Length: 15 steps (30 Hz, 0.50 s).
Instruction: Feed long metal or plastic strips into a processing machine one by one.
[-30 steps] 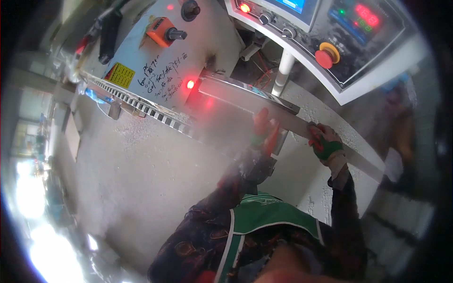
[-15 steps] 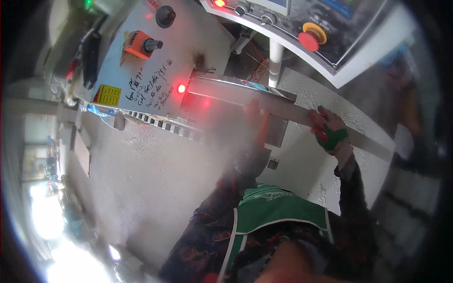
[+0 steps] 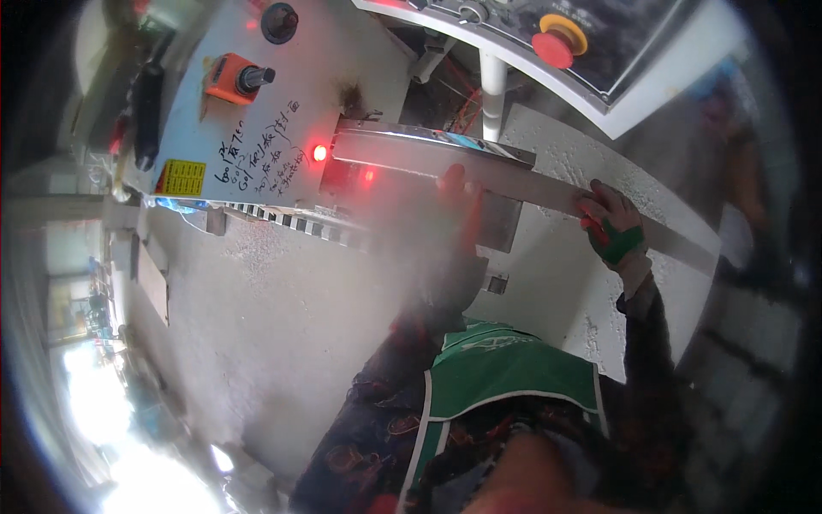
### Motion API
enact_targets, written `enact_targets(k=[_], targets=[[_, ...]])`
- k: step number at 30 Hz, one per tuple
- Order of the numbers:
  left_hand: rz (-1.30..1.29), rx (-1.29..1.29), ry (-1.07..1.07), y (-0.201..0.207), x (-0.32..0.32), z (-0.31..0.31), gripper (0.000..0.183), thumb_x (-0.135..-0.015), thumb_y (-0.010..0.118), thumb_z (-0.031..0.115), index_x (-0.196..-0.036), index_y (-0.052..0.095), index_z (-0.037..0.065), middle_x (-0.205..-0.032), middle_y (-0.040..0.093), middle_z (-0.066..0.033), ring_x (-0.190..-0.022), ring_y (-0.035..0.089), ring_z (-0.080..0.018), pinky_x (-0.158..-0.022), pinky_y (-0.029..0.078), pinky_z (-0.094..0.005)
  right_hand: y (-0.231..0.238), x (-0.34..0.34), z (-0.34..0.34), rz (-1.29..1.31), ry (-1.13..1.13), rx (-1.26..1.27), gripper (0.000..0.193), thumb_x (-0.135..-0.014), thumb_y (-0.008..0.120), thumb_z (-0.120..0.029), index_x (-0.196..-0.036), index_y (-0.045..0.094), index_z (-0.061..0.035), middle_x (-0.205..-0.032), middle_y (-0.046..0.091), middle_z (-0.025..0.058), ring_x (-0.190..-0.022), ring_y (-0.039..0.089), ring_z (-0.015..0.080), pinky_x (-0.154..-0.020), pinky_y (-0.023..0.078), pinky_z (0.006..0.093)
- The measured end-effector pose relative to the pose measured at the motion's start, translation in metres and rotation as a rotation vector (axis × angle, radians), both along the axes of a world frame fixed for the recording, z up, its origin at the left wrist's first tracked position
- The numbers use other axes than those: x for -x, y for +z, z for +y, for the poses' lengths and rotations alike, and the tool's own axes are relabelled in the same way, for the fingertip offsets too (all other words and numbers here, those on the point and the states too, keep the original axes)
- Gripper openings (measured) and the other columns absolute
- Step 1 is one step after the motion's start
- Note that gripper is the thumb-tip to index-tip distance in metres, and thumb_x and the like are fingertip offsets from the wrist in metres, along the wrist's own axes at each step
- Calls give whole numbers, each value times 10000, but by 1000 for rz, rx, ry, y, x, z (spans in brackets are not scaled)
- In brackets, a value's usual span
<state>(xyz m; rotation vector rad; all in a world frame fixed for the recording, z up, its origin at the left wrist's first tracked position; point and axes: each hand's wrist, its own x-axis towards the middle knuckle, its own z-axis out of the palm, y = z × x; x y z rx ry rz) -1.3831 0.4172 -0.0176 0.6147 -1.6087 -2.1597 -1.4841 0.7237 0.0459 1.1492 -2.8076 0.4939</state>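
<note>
A long, flat grey strip (image 3: 535, 187) lies slantwise across the machine, its left part along the metal guide (image 3: 428, 134) and its right part over the pale table (image 3: 565, 283). My right hand (image 3: 615, 227), in a worn glove with red and green patches, grips the strip right of the guide, fingers over its far edge. Nearer the middle, my left hand (image 3: 458, 193) reaches up to the strip with its fingertips on it. A hazy smear in the picture blurs that hand, so its grip is unclear.
On the left stands a light machine housing (image 3: 317, 77) with handwriting, an orange counter with a knob (image 3: 235, 79) and a glowing red light (image 3: 320, 153). Above, a control panel (image 3: 591, 107) carries a red stop button (image 3: 555, 47). White debris (image 3: 591, 338) is scattered on the table.
My right hand has shifted slightly to the right along the strip. The left hand stays near the same spot at the guide. The whole view has tilted a little, lifting the panel.
</note>
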Motion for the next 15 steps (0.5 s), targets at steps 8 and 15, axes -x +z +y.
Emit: enact_targets(k=[8,15], targets=[[44,-237,112,6,-4,9,458,-1020,679,240,-1440,559,102,-877,599,56,-657,536,-60,-541,417,-232,-2,0,-1,21,5,18,411,-847,751,-254,-1253,691,-270,-1390,596,103,-1223,596,362,-1017,499,520],[50,-293,58,18,2,5,519,-1013,691,246,-1473,509,88,-897,596,63,-671,541,-50,-554,428,-228,4,2,-4,47,52,5,421,-853,746,-243,-1268,683,-282,-1409,597,99,-1202,613,365,-1011,505,516]])
